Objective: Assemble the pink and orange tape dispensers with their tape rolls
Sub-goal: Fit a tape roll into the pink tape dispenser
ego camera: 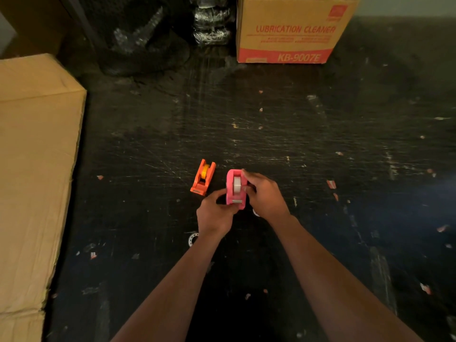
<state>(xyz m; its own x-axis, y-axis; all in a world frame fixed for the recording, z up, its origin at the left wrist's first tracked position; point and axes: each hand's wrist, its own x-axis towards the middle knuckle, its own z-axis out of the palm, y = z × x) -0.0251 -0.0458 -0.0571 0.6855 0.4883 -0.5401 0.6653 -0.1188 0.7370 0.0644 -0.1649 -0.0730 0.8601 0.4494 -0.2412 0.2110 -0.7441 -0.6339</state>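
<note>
Holding the pink dispenser (235,189) just below frame centre, left hand (215,213) clamped on its cutter end, right hand (265,193) on its side; press the white roll (237,183) evenly down. Orange dispenser (202,177) sits left, loaded.

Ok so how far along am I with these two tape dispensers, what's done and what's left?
The orange dispenser looks done: it stands alone on the dark floor with a yellow roll seated in it. In hand is the pink dispenser, with the left hand at its cutter end and the right hand at its side; a white roll already sits inside. What's left seems only to finish seating that roll and set it down.
</note>
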